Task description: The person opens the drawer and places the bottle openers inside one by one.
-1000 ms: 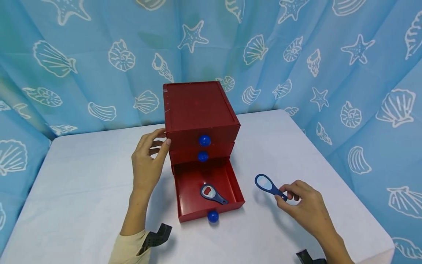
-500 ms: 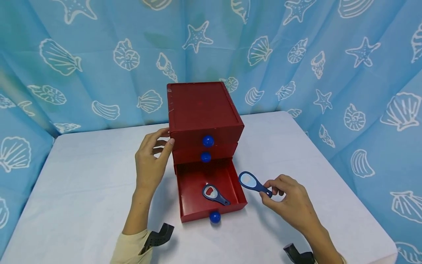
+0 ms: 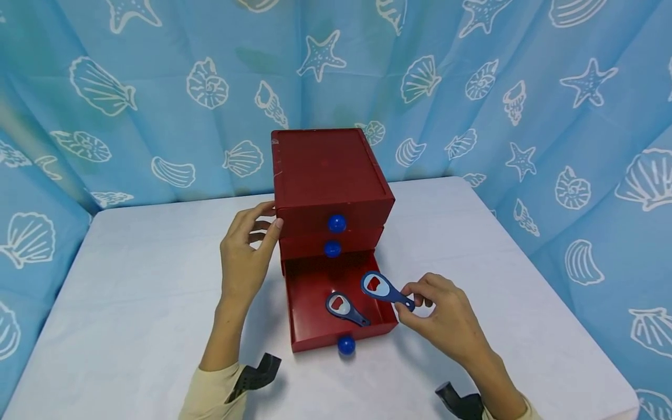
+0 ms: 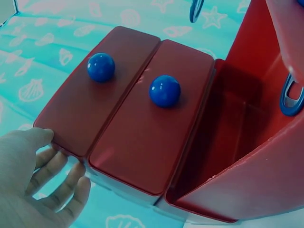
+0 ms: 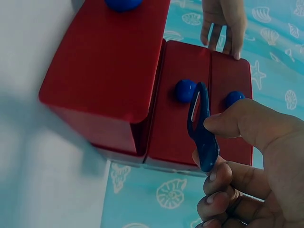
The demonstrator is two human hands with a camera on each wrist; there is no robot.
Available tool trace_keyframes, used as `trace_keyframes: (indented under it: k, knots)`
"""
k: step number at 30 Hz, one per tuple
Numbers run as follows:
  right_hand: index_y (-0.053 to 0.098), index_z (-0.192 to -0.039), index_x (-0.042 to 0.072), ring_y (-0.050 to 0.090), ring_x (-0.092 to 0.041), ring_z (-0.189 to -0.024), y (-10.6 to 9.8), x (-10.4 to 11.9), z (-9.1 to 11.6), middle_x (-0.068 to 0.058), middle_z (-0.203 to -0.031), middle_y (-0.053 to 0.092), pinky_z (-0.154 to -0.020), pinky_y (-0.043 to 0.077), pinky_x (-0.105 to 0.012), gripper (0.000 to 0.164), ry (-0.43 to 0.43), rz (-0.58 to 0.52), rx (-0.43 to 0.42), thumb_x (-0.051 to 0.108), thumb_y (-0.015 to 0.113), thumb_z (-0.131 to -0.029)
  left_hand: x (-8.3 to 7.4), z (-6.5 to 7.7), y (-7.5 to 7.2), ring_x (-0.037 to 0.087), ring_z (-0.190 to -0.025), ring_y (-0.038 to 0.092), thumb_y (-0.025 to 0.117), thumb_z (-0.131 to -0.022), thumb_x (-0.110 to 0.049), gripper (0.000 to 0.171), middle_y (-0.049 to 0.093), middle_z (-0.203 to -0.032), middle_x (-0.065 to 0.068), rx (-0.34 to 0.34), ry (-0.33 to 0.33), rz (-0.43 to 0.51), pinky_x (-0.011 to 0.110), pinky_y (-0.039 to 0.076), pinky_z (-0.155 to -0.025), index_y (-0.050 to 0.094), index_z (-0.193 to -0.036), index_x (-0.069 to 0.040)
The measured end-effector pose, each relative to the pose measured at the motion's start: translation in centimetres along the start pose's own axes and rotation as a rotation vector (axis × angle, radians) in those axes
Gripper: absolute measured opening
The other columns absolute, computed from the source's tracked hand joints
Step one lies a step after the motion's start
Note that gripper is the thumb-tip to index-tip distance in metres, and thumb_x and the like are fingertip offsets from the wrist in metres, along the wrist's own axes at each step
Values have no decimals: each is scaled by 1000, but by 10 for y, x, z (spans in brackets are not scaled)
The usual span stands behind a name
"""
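Observation:
My right hand pinches a blue bottle opener by its handle end, thumb against fingers. Its oval head hangs over the right side of the pulled-out bottom drawer. On that drawer's floor lies a second blue bottle opener, its metal insert showing. From the right wrist, the held opener appears nearly edge-on. My left hand rests at the left front corner of the red drawer cabinet. In the left wrist view, its thumb touches the corner while loosely bent fingers lie along the side.
Two upper drawers with blue knobs are pushed in. A third blue knob sits on the bottom drawer's front. White cloth covers the table, and a blue seashell curtain hangs behind and to the right.
My right hand has moved left, carrying its bottle opener from above the tablecloth to over the drawer's right side. The left hand stays at the cabinet; the head view has shifted slightly.

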State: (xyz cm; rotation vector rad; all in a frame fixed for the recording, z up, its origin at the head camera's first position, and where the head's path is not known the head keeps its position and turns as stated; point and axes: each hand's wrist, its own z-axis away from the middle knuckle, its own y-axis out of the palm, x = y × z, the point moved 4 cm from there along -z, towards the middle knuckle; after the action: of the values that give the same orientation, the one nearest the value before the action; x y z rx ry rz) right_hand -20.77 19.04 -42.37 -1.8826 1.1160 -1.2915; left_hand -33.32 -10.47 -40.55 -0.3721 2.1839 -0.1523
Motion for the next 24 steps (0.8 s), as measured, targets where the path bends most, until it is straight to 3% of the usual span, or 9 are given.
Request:
trace_keyframes:
  k: [11, 15, 20, 24]
  knots:
    - [69, -84, 22, 46, -8, -71, 9, 13, -3, 12, -73, 48, -50, 45, -19, 24, 3, -29, 24, 25, 83, -66, -4, 0, 3, 8, -92, 59, 60, -89, -33, 36, 57, -112, -9, 5, -6, -7, 28, 52, -75, 57, -125, -27]
    - [70, -92, 20, 48, -10, -74, 16, 19, -5, 12, -76, 49, -52, 46, -20, 28, -5, -56, 47, 28, 82, -67, -4, 2, 2, 8, -93, 58, 60, -89, -34, 37, 56, -114, -11, 8, -18, -14, 29, 52, -76, 56, -125, -29]
    - [70, -96, 23, 47, -8, -75, 22, 23, 1, 14, -78, 48, -55, 44, -19, 31, -55, -44, 61, 34, 81, -69, -6, 3, 2, 6, -93, 58, 60, -89, -33, 36, 56, -114, -12, 7, -8, -1, 27, 52, -76, 56, -125, -29]
    - [70, -93, 21, 46, -5, -75, 24, 21, 12, 15, -78, 48, -57, 44, -19, 28, -117, -40, 32, 27, 82, -68, -8, 1, 2, 5, -93, 58, 60, -89, -32, 36, 55, -115, -13, 4, -1, 1, 27, 52, -76, 57, -125, -27]
